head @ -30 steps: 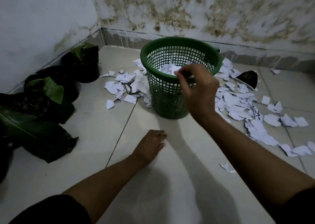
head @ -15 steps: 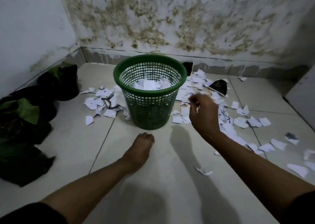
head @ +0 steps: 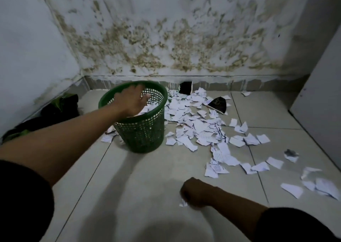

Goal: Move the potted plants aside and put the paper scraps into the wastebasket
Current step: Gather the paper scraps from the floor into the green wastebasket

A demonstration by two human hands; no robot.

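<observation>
Green plastic mesh wastebasket (head: 142,131), torn paper scraps (head: 193,129), glossy tiled floor (head: 147,177)

head view, looking down, facing room corner

A floor (head: 151,177) of pale square tiles with thin dark joints carries everything, meeting stained walls at the far side and the left. A green mesh wastebasket (head: 142,131) stands upright on it near the far left corner, with dark potted plants (head: 60,107) on the tiles along the left wall. White paper scraps (head: 195,127) lie thickly scattered just right of the basket and thin out toward the near right, a few sit at its left foot, and a dark torn piece (head: 218,104) lies among the far ones.
</observation>
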